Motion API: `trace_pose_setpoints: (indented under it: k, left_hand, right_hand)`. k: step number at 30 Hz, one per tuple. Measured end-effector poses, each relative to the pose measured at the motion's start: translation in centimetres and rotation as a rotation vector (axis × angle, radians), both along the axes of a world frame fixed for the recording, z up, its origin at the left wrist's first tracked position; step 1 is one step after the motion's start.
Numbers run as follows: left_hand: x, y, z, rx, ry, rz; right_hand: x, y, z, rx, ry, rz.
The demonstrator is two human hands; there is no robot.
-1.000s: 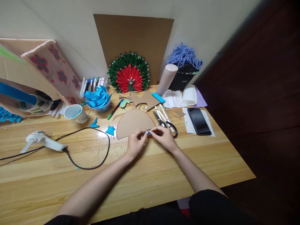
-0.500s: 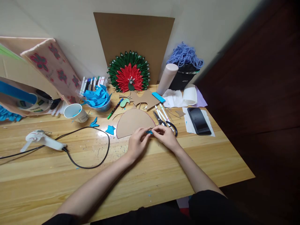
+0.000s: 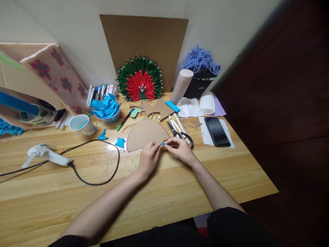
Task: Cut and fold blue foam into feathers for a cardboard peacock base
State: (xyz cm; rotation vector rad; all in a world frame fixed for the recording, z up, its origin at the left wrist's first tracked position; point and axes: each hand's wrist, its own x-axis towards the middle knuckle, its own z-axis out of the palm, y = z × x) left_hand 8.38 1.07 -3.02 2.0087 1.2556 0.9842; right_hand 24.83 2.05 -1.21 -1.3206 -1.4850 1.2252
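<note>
Between my fingertips is a small blue paper piece [image 3: 163,143], mostly hidden. My left hand [image 3: 149,158] pinches it from one side, and my right hand [image 3: 181,150] from the other. Both hands are just over the straight edge of a cardboard half-circle [image 3: 146,133] with a dark outline. To its left lie a folded blue piece [image 3: 120,142] and another blue piece [image 3: 102,134]. Black-handled scissors [image 3: 190,140] and white markers [image 3: 179,123] rest beyond my right hand.
On the left are a white glue gun [image 3: 50,154] with a looping black cord, a paper cup [image 3: 82,125] and a bowl of blue pieces [image 3: 106,108]. A red and green peacock craft [image 3: 140,80] leans on cardboard [image 3: 144,41]. A phone [image 3: 217,132] lies at right.
My fingertips have drawn closer together around the blue piece, and less of it shows. The whole view has shifted slightly; the things on the table stay where they were.
</note>
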Motion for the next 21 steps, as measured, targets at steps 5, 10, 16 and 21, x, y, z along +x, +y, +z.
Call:
trace_pose_setpoints:
  k: [5, 10, 16, 21]
  left_hand:
    - [0.0, 0.0, 0.2, -0.032, 0.005, 0.001]
    - [0.0, 0.0, 0.7, -0.067, -0.034, 0.012]
    - [0.1, 0.0, 0.9, -0.058, -0.016, 0.003]
    - [0.3, 0.3, 1.0, -0.078, 0.023, 0.010]
  right_hand:
    - [-0.1, -0.1, -0.2, 0.107, -0.078, 0.015]
    - [-0.1, -0.3, 0.1, 0.248, -0.198, -0.012]
    - [0.1, -0.2, 0.9, 0.432, -0.316, 0.052]
    - [0.0, -0.2, 0.9, 0.447, -0.340, 0.052]
